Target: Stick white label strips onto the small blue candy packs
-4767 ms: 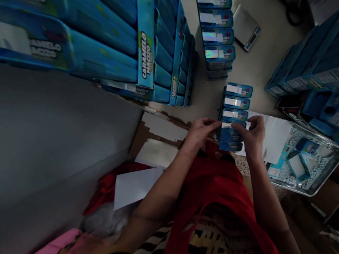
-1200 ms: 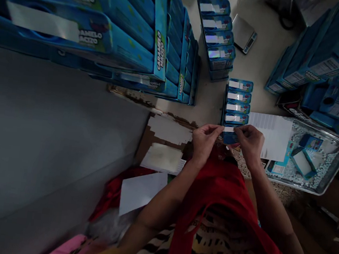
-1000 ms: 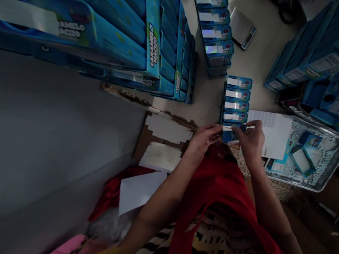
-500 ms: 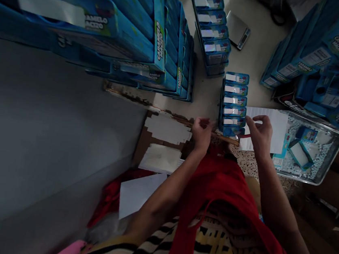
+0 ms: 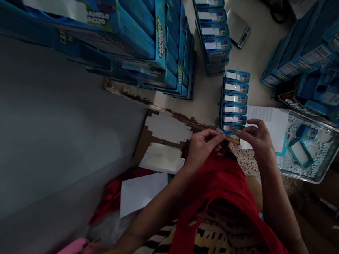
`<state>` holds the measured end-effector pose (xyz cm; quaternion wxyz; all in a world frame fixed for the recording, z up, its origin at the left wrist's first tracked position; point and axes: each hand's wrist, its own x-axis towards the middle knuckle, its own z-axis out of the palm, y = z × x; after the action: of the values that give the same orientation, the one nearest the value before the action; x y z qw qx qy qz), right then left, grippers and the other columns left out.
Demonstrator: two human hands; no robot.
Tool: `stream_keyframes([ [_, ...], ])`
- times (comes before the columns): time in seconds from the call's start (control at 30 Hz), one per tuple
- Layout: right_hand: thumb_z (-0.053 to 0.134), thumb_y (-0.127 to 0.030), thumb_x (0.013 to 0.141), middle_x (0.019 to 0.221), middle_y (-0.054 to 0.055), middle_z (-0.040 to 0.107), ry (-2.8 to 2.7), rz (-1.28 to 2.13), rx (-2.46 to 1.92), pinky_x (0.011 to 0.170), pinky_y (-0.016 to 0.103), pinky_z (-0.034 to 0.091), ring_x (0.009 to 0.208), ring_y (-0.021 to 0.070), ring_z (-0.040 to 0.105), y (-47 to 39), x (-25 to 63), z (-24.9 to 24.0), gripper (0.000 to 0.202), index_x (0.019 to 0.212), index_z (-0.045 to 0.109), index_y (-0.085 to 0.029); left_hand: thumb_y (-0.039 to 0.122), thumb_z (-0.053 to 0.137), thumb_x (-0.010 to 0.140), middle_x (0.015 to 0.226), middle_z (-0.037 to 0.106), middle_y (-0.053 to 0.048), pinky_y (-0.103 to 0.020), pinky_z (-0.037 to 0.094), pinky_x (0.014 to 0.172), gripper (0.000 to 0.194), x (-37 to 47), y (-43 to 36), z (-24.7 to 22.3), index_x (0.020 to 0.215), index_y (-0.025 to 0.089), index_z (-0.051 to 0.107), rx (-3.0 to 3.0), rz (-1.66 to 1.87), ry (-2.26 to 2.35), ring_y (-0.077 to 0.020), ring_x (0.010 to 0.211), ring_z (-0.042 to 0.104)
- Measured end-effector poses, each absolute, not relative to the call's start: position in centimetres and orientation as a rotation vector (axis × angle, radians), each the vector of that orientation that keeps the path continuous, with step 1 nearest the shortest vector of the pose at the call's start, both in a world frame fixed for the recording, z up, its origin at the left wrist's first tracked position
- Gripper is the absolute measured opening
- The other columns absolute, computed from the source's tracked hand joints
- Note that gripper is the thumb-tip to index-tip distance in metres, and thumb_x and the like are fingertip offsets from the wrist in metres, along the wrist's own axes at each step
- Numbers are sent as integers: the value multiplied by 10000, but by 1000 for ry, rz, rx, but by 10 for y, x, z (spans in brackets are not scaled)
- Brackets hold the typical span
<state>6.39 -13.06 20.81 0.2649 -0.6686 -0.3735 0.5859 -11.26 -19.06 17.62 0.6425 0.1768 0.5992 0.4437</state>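
Blue boxes [image 5: 234, 98] printed with a caramel name stand in a short row at the table's edge, each with a white label across its top. On the nearest box lies a white label [image 5: 228, 128], its right end under the fingertips of my right hand [image 5: 258, 141]. Thumb and index finger are closed there, the other fingers bent above. My left hand [image 5: 201, 149] is just left and in front of that box at the table edge, its thumb and fingers pinched together. What they hold, if anything, is too small to see.
Tall stacks of blue boxes [image 5: 131, 29] rise at the left, with more boxes [image 5: 306, 57] at the right. Behind are another labelled row [image 5: 212, 15] and a small scale [image 5: 238, 29]. A label sheet [image 5: 267, 126] overlaps a metal tray [image 5: 325, 173] of white pellets.
A white label now shows on the nearest box, whose top was bare blue before. My right hand has moved left onto it; my left hand has moved slightly right and nearer to me.
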Motion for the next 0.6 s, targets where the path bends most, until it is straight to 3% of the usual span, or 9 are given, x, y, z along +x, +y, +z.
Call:
stream_keyframes([
  [0.1,977,-391,554,725,-51,708,-910,1688,-1802,681,329,547,679,152,660,-135,70,209,646,1032,570,-241,533,868,773,683,710,-28,-234,527,547,363,-127,-191,172,753,191,747,451,945,1386,-127,574,634],
  [0.23,940,-368,613,711,-42,721,-857,1709,-1792,651,321,546,645,144,649,-142,66,213,545,1003,582,-240,657,861,747,810,740,-44,-239,568,576,499,-135,-187,171,893,191,758,358,980,1421,-136,637,672],
  [0.37,919,-378,682,739,-44,723,-930,1718,-1745,643,324,572,665,156,684,-149,60,223,504,1046,595,-250,630,928,665,895,773,-71,-262,594,619,597,-137,-182,174,1026,176,788,303,865,1290,-146,674,692],
  [0.5,946,-372,658,754,-43,742,-909,1773,-1717,651,331,602,662,164,709,-153,58,224,545,1052,590,-248,545,987,579,759,754,-54,-266,588,639,513,-137,-181,173,862,161,797,290,809,1259,-142,645,672],
  [0.6,965,-367,621,770,-37,767,-860,1675,-1782,666,329,620,675,174,735,-157,58,214,583,1032,569,-248,521,978,600,701,738,-37,-266,582,648,452,-137,-184,178,798,159,793,328,800,1341,-133,620,655],
])
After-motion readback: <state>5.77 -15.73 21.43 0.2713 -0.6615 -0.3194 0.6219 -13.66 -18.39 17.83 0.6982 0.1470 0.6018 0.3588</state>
